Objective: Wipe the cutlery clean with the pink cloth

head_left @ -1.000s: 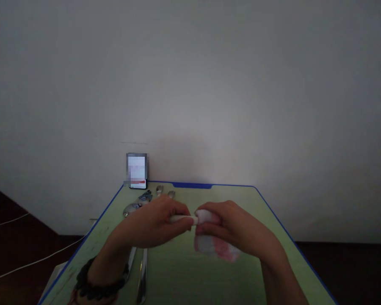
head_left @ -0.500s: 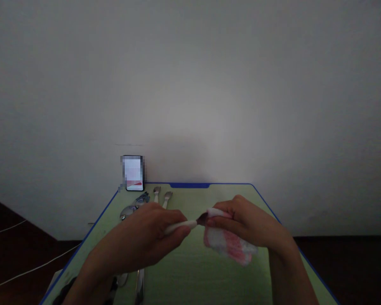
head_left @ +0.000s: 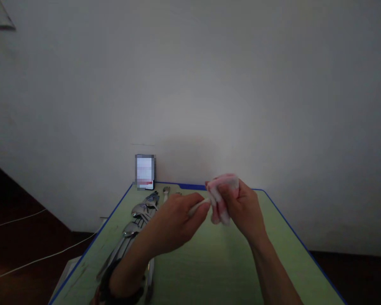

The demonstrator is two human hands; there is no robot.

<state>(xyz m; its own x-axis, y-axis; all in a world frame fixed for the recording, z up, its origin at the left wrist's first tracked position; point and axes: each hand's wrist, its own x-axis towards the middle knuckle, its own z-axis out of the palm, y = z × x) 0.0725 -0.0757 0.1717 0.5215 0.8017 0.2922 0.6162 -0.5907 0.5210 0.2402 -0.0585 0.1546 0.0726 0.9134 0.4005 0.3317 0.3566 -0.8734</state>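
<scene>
My left hand (head_left: 182,216) is closed around the white handle (head_left: 199,206) of a piece of cutlery. The far end of that utensil is hidden inside a pink and white cloth (head_left: 222,199), so its kind cannot be made out now. My right hand (head_left: 244,207) grips the cloth, folded around the utensil's head, with the thumb pressed on it. Both hands are above the green table, close together. Left of and partly behind my left hand lie several metal spoons (head_left: 139,210) and a fork with a pale handle (head_left: 166,192).
A phone (head_left: 145,171) with a lit, blurred screen stands at the back left against the wall. The green table (head_left: 206,271) has a blue edge. White cables (head_left: 51,256) run along the dark floor at the left.
My right hand has turned and risen, wrapping the cloth over the utensil's metal part, which showed before. My left hand has moved closer to it. The view has shifted, showing more spoons.
</scene>
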